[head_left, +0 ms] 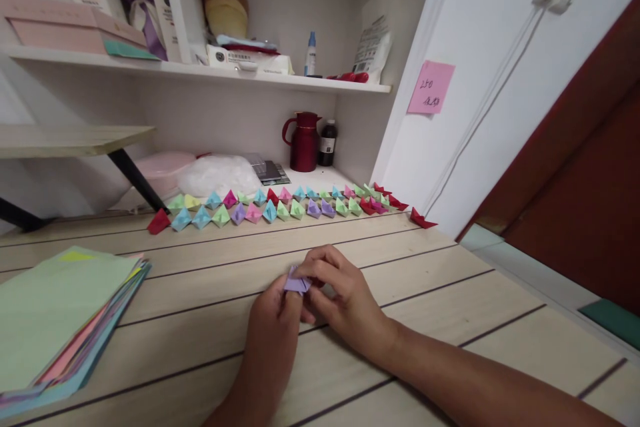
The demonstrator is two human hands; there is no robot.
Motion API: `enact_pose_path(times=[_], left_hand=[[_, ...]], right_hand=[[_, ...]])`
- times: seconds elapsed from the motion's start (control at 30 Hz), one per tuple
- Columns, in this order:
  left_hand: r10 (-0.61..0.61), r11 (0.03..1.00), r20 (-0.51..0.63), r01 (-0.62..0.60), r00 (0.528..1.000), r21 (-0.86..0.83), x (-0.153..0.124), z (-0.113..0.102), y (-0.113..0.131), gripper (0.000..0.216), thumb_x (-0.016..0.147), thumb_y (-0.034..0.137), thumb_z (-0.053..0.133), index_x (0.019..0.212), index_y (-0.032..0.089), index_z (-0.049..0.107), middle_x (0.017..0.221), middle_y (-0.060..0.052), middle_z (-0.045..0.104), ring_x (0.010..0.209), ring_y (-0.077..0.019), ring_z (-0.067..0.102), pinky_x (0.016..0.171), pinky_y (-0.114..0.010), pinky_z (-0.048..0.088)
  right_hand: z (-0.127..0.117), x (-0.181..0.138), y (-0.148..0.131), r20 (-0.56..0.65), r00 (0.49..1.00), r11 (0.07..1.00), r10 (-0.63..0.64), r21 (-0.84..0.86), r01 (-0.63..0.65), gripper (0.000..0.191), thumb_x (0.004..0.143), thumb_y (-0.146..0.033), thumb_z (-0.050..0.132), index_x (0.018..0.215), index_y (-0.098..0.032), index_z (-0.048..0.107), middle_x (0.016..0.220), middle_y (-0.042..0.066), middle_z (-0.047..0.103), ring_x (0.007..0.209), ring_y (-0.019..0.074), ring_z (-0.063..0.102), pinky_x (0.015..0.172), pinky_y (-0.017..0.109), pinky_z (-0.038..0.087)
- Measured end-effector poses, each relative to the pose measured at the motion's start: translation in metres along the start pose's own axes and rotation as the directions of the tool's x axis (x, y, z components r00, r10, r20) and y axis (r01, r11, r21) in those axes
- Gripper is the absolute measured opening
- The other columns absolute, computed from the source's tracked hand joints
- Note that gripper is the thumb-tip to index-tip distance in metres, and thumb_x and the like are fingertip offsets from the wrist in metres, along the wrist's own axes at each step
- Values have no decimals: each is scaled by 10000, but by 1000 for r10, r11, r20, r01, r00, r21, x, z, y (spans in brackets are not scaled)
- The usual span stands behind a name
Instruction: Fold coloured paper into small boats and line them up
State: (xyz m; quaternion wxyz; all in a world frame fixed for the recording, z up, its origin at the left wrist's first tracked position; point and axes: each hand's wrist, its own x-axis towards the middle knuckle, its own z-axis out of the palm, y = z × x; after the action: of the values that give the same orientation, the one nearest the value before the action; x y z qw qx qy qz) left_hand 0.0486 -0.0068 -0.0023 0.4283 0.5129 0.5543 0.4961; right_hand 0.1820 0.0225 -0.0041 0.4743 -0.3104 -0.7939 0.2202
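A small folded piece of purple paper is held just above the middle of the table, between both hands. My left hand grips its lower edge, thumb in front. My right hand has its fingers closed on the upper right part of the paper, with the index finger pressing at the top. Some fingertips are hidden behind the paper. Beyond the hands, rows of small folded paper boats in red, blue, green, purple and pink stand along the table's back edge.
A stack of coloured paper sheets lies at the left on the striped wooden table. Behind are a dark red jug, a dark bottle and a clear plastic bag. A raised board juts in from the left.
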Motion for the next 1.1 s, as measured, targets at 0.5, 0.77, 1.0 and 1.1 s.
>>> enact_pose_path(times=[0.5,0.77,1.0,1.1], left_hand=[[-6,901,181,84,983,-425,3,-8,-3,297,840,361,597,1056,183,695,1028,-72,710,1015,-232,608,952,-328,422],[-88,810,251,216,964,-545,5,-12,2,371,870,392,576,1137,147,655,1083,-121,710,968,-228,661,894,-340,482],[-20,849,196,120,980,-514,6,-10,3,359,825,364,632,1102,145,692,1071,-116,725,1058,-250,635,1001,-383,430],[-18,878,132,79,991,-473,6,-10,-1,349,803,361,659,1086,163,705,1072,-99,728,1089,-250,622,1035,-385,403]], right_hand=[[-4,3,1,27,998,996,56,66,-58,354,836,-59,532,1036,-285,717,1058,61,548,994,176,572,814,293,513],[-9,3,-3,201,968,943,151,265,-202,487,814,-134,622,1269,-296,557,1265,71,468,1019,165,560,913,330,489],[-7,3,10,150,914,786,377,469,-402,389,904,-422,564,1235,-233,487,1074,52,598,931,165,596,849,326,484],[-5,4,13,116,904,772,412,482,-414,359,853,-456,629,1099,-213,536,1003,34,619,892,158,590,811,295,471]])
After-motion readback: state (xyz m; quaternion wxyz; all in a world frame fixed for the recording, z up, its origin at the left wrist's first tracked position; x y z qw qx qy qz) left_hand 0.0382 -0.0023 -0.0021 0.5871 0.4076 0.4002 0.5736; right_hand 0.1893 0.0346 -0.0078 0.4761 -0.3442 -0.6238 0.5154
